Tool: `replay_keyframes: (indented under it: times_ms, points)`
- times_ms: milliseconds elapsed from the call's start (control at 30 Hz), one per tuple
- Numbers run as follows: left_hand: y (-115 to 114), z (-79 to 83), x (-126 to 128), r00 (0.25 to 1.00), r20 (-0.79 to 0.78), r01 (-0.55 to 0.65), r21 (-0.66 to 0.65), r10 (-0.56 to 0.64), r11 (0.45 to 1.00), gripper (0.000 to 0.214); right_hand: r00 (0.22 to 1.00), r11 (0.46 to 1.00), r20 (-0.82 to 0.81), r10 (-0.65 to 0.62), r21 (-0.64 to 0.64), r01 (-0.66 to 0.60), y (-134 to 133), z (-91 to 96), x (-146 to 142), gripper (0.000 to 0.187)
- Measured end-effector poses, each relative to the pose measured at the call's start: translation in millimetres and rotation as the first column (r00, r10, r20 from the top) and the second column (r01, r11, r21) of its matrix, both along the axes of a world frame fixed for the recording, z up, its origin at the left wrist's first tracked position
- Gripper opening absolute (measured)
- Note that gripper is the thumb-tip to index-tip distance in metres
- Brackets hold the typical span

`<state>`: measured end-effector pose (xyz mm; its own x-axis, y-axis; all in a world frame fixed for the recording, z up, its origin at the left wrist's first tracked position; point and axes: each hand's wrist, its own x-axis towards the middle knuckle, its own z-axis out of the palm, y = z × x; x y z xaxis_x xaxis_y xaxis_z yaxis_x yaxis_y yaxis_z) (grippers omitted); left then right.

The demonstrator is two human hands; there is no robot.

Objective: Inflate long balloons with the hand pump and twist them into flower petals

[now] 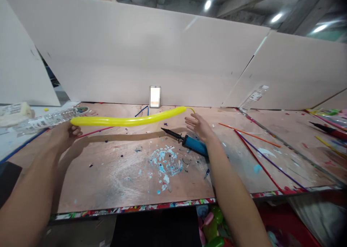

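A long inflated yellow modelling balloon [132, 122] stretches above the table, its right part slightly raised. My left hand [71, 131] has its fingers closed on the balloon's left end. At the other end a thin uninflated tail curls down to my right hand [199, 126], whose fingers are stretched out and apart. Whether the tail touches that hand I cannot tell. A blue hand pump [193, 144] with a black nozzle lies on the table below the right hand, partly covered by my forearm.
Orange [252, 135], red [257, 160] and purple [273, 164] uninflated balloons lie at right. A clear bottle [255, 98] leans against the white panel [151, 51]; another bottle [48, 121] lies at left. A phone-like bright screen [155, 96] stands at the back of the paint-spotted table [108, 178].
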<state>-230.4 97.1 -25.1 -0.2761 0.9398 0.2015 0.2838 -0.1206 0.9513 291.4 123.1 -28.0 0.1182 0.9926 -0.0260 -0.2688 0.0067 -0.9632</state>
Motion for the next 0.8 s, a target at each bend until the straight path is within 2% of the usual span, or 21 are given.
replay_keyframes:
  times_ms: [67, 133, 167, 233, 267, 300, 367, 433, 500, 533, 633, 733, 800]
  points:
    - [-1.8, 9.4, 12.7, 0.969, 0.246, 0.004, 0.084, -0.025, 0.996, 0.024, 0.996, 0.999, 0.089, -0.012, 0.036, 0.009, -2.6, -1.7, -21.0, 0.043]
    - [-6.8, 19.2, 31.0, 0.855, 0.506, 0.012, 0.197, -0.112, 0.98, 0.027, 0.986, 0.996, 0.167, 0.001, 0.092, -0.017, -7.4, -4.4, -41.0, 0.045]
    - [-10.2, 23.1, 43.2, 0.792, 0.585, 0.027, 0.25, -0.173, 0.968, 0.026, 0.969, 0.99, 0.246, 0.015, 0.13, -0.048, -10.8, -5.7, -50.4, 0.044]
    - [-18.3, 26.8, 74.4, 0.699, 0.655, 0.106, 0.303, -0.288, 0.947, 0.022, 0.896, 0.966, 0.441, 0.042, 0.211, -0.15, -19.3, -7.3, -69.1, 0.037]
    - [-22.5, 25.9, 93.4, 0.671, 0.67, 0.162, 0.284, -0.316, 0.945, 0.021, 0.853, 0.948, 0.52, 0.055, 0.242, -0.209, -24.6, -7.5, -79.0, 0.034]
    - [-26.7, 23.2, 114.1, 0.678, 0.67, 0.217, 0.21, -0.302, 0.953, 0.019, 0.818, 0.928, 0.571, 0.075, 0.26, -0.267, -30.4, -7.3, -89.4, 0.033]
    - [-34.6, 13.4, 157.4, 0.73, 0.623, 0.306, 0.07, -0.281, 0.95, 0.012, 0.794, 0.891, 0.588, 0.155, 0.263, -0.369, -43.1, -5.9, -111.3, 0.034]
    - [-41.3, 1.6, 197.1, 0.786, 0.512, 0.407, -0.006, -0.347, 0.913, 0.01, 0.789, 0.847, 0.541, 0.291, 0.237, -0.475, -55.1, -3.8, -131.6, 0.035]
    - [-46.7, -7.1, 227.2, 0.83, 0.345, 0.456, 0.034, -0.439, 0.889, 0.022, 0.8, 0.804, 0.427, 0.422, 0.231, -0.548, -63.4, -2.4, -145.9, 0.035]
    - [-48.9, -9.5, 237.8, 0.85, 0.272, 0.454, 0.052, -0.45, 0.889, 0.028, 0.818, 0.801, 0.354, 0.452, 0.242, -0.547, -65.6, -2.1, -149.8, 0.035]
    - [-53.5, -10.1, 254.4, 0.894, 0.104, 0.43, 0.071, -0.435, 0.9, 0.037, 0.868, 0.832, 0.17, 0.466, 0.249, -0.495, -66.1, -2.8, -150.5, 0.035]
    - [-55.3, -8.2, 257.5, 0.897, 0.002, 0.441, 0.06, -0.442, 0.896, 0.041, 0.852, 0.829, 0.054, 0.521, 0.205, -0.52, -63.3, -5.2, -145.5, 0.036]
    - [-55.8, -9.7, 257.9, 0.887, -0.067, 0.46, 0.053, -0.456, 0.887, 0.042, 0.857, 0.848, -0.035, 0.514, 0.172, -0.502, -62.0, -7.5, -145.3, 0.036]
